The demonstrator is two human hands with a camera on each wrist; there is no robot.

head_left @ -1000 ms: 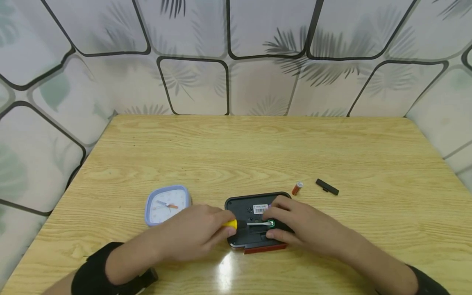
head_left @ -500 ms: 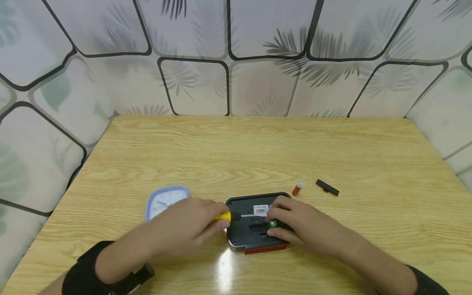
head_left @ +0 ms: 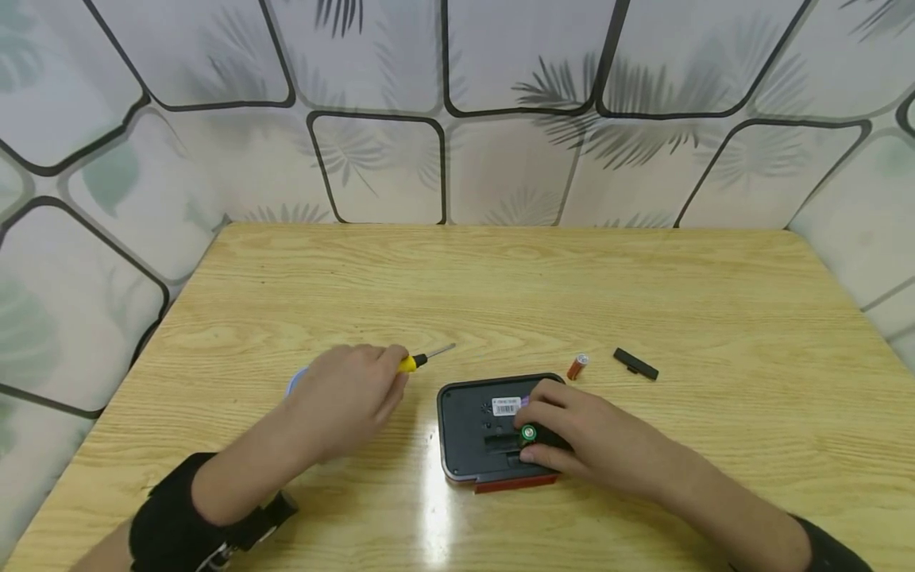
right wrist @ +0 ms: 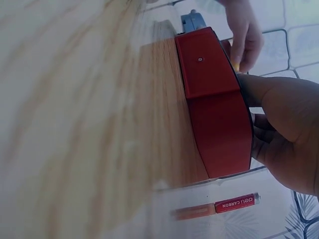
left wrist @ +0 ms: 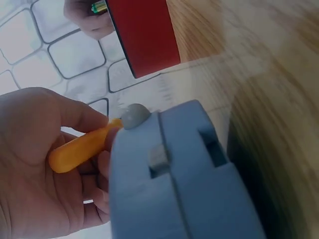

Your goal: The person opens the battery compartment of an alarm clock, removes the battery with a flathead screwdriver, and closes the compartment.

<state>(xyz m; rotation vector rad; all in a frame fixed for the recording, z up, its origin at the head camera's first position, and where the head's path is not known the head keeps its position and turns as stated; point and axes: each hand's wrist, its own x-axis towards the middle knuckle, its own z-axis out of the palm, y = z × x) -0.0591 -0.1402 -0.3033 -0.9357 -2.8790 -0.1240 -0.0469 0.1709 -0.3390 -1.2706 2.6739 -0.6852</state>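
My left hand [head_left: 350,397] grips the yellow handle of a screwdriver [head_left: 407,364], its metal shaft pointing right, above the table. Behind that hand, a light blue alarm clock [left wrist: 184,169] is almost wholly hidden in the head view but looms close in the left wrist view. A device with a black back [head_left: 468,413] and red body [right wrist: 219,119] lies back up, a barcode label on it. Over its battery slot my right hand [head_left: 572,425] holds a green battery [head_left: 528,433] between thumb and fingers. Only the battery's end shows; how far it sits in the slot, I cannot tell.
Behind the device's right corner lies a red and orange battery [head_left: 577,366]. Farther right is a small black battery cover [head_left: 635,364]. The wooden table [head_left: 500,294] meets a patterned wall covering [head_left: 515,167] at the back.
The screwdriver's tip has left the green battery's end. My left hand has carried it back and left, over the blue clock. The right hand and device stay put.
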